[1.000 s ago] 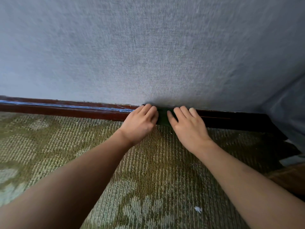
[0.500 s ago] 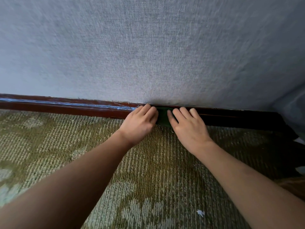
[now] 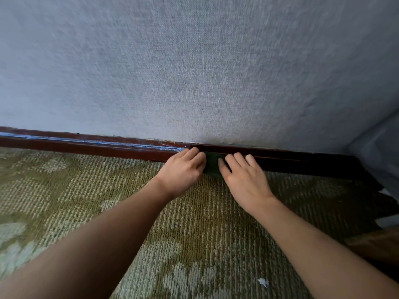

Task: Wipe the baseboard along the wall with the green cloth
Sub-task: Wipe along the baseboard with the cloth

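A dark red-brown baseboard [image 3: 86,145] runs along the foot of the grey wall. A dark green cloth [image 3: 212,166] lies folded against it, showing only in the gap between my hands. My left hand [image 3: 183,169] has its fingers curled over the cloth's left end, fingertips at the baseboard. My right hand [image 3: 244,175] lies flat with straight fingers reaching onto the baseboard and its thumb pressing on the cloth's right part. Most of the cloth is hidden under both hands.
A grey woven wall [image 3: 194,72] fills the top. Green patterned carpet [image 3: 108,190] covers the floor. The room's corner [image 3: 356,158] is at the right, with a brown wooden piece [image 3: 377,244] below it. A blue streak [image 3: 108,143] marks the baseboard on the left. A white scrap [image 3: 263,281] lies on the carpet.
Both hands and the cloth stay at the same spot on the baseboard. Only the view has shifted slightly.
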`<state>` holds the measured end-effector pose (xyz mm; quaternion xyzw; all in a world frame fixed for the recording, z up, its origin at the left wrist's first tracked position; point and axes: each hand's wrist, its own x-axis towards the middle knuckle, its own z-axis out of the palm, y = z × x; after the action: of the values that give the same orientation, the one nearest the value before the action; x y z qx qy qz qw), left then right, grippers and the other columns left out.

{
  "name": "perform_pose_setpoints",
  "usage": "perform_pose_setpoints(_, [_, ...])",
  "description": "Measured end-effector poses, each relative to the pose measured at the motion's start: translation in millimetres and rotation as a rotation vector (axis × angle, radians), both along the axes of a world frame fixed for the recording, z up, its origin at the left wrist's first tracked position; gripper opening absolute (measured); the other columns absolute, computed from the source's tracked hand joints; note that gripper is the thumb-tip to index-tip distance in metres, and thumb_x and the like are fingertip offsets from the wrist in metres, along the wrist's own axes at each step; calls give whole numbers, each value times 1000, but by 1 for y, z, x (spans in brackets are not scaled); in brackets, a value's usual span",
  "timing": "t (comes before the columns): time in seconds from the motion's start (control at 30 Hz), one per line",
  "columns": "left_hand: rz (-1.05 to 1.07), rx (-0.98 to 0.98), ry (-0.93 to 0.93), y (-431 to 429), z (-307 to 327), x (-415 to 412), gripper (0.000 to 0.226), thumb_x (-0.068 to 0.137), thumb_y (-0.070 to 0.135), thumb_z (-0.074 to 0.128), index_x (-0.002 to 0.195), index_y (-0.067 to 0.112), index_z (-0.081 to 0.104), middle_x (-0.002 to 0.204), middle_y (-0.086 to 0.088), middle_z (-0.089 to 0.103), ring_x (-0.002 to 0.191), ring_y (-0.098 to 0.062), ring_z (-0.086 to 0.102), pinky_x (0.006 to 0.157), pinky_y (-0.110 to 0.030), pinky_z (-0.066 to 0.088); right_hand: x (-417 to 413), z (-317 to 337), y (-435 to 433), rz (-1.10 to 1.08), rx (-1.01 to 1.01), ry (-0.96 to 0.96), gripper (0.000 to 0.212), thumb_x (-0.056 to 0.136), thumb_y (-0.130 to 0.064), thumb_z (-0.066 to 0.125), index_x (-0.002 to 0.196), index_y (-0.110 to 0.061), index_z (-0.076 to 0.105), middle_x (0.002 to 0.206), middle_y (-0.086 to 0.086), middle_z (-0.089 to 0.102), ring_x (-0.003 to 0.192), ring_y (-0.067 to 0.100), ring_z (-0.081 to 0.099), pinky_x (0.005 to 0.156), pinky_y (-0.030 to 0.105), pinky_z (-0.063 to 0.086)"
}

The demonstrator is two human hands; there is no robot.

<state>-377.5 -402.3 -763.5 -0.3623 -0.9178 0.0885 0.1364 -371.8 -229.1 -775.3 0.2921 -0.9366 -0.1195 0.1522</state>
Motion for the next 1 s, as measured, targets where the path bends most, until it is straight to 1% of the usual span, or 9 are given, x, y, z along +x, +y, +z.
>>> perform_pose_setpoints(0.2, [26, 27, 28, -5, 12, -4, 38, 75, 7, 35, 78, -2, 72, 72, -9, 64, 65, -25, 63, 58, -28, 53, -8, 14, -8, 5, -9, 43, 48, 76, -9, 30, 103, -12, 70, 83, 0, 63, 78, 18, 60, 68, 28, 46])
perform_pose_setpoints(0.33, [40, 33, 34, -2, 7, -10, 37, 75, 7, 36, 77, 0, 72, 73, -8, 64, 66, -24, 63, 59, -27, 52, -14, 11, -7, 22, -1, 14, 35, 73, -16, 53, 104, -15, 70, 84, -2, 63, 79, 16, 60, 69, 27, 46])
perform_pose_setpoints(0.43, [38, 39, 18, -2, -3, -12, 33, 76, 7, 39, 76, -1, 72, 72, -8, 63, 65, -24, 62, 57, -27, 52, -15, 3, -6, 26, 15, -23, 37, 68, -20, 69, 105, -14, 70, 85, -2, 64, 80, 16, 60, 70, 27, 46])
perform_pose_setpoints(0.53, [44, 56, 32, -1, -13, -13, 30, 76, 6, 42, 75, -2, 71, 69, -9, 62, 65, -24, 58, 55, -28, 50, -15, -4, -7, 7, 6, 17, 34, 76, -15, 52, 104, -11, 70, 84, -1, 64, 79, 17, 60, 68, 28, 47])
perform_pose_setpoints(0.63, [62, 103, 14, -1, -14, -13, 30, 74, 6, 42, 74, -3, 70, 69, -11, 61, 69, -24, 49, 53, -29, 48, -18, -1, -9, 14, -38, 1, 47, 76, -7, 30, 99, -5, 71, 79, 3, 64, 73, 20, 61, 63, 29, 47])
perform_pose_setpoints(0.77, [132, 165, -80, 0, -5, -11, 35, 72, 6, 39, 80, -8, 70, 68, -14, 62, 60, -29, 60, 52, -29, 52, -17, -2, -10, 19, -17, -34, 40, 76, -9, 39, 100, -6, 70, 81, 3, 64, 75, 20, 61, 64, 28, 47])
perform_pose_setpoints(0.83, [157, 165, -118, 0, 0, -10, 22, 69, 1, 53, 80, -8, 70, 69, -15, 62, 61, -31, 62, 52, -30, 54, -13, 2, -11, -24, -6, -76, 38, 74, -12, 47, 106, -9, 69, 88, 1, 64, 82, 18, 60, 70, 28, 46])
perform_pose_setpoints(0.93, [91, 102, -178, -1, -3, -3, 20, 54, -1, 78, 73, 2, 72, 67, -8, 64, 64, -26, 62, 55, -27, 54, -4, -5, -6, -10, 38, -222, 41, 88, -7, 38, 128, -4, 48, 114, 9, 51, 107, 26, 46, 88, 35, 36])
perform_pose_setpoints(1.0, [35, 43, -184, 0, -4, 7, 9, 65, 7, 68, 72, 8, 73, 66, -2, 64, 64, -20, 62, 57, -24, 53, 5, -6, -3, -9, 66, -267, 42, 90, -6, 40, 131, -2, 42, 118, 11, 48, 110, 28, 43, 89, 37, 35])
